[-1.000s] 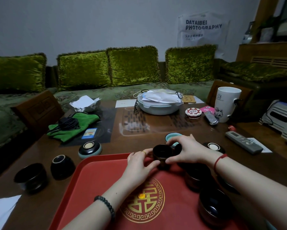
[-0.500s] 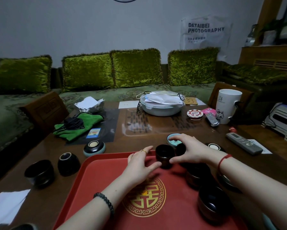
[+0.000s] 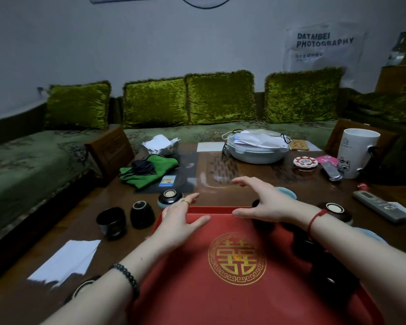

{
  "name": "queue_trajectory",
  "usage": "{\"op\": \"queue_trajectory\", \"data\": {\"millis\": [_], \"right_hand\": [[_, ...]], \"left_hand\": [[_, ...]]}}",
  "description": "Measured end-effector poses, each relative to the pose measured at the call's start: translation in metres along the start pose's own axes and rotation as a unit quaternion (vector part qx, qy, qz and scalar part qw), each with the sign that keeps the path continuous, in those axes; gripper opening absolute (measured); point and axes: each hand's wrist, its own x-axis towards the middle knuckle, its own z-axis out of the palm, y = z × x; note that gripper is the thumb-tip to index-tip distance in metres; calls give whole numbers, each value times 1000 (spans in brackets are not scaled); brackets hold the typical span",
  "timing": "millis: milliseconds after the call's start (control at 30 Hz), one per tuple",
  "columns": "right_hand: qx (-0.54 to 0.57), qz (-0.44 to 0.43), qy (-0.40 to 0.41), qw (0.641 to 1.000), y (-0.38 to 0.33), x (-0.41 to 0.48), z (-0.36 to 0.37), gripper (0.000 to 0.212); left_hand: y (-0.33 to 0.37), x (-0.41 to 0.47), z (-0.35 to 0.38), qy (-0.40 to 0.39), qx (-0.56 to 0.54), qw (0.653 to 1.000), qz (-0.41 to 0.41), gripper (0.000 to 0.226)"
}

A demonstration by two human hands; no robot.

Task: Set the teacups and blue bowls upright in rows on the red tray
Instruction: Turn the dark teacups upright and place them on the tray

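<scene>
**Head view: dark cups in a row on the red tray [image 3: 197, 273]**

The left hand [image 3: 180, 221] lies over the tray's far left corner, fingers straight and spread, holding nothing; whether it touches the rim I cannot tell. The right hand [image 3: 267, 204] hangs above the far edge, fingers arched wide from the thumb, also holding nothing.

A row of dark teacups [image 3: 331, 277] runs down the tray's right side beneath the right forearm, too dim to see inside.

On the tabletop [image 3: 220, 195] left of the tray stands an upright teacup [image 3: 111, 221], mouth up. Just beside it is a cup turned mouth down [image 3: 142, 214], and farther on an inverted bowl [image 3: 170, 198] with a blue rim. A pale blue bowl [image 3: 287, 192] peeks out beyond the right hand. A second inverted bowl [image 3: 335, 211] sits right of the tray.

Far across, a pale lidded container [image 3: 256, 156] carries face masks [image 3: 260, 140] on its lid, with a white mug [image 3: 356, 152] to its right.
</scene>
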Motion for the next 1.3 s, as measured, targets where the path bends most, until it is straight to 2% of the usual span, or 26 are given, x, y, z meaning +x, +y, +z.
{"op": "queue_trajectory", "data": {"millis": [400, 833, 967, 1200, 1300], "right_hand": [[30, -67, -43, 996, -81, 51, 56, 73], [91, -100, -85, 987, -134, 90, 139, 70], [112, -83, -99, 985, -139, 94, 160, 72], [163, -55, -90, 981, -144, 105, 184, 75], [180, -50, -73, 980, -144, 107, 188, 70]], "left_hand": [[-80, -42, -83, 87, 37, 992, -80, 61], [-152, -60, -101, 63, 42, 981, -182, 72], [-163, -57, -93, 54, 34, 981, -184, 73], [-174, -47, -80, 87, -6, 983, -159, 68], [-175, -47, -80, 98, -18, 982, -159, 66]]}}
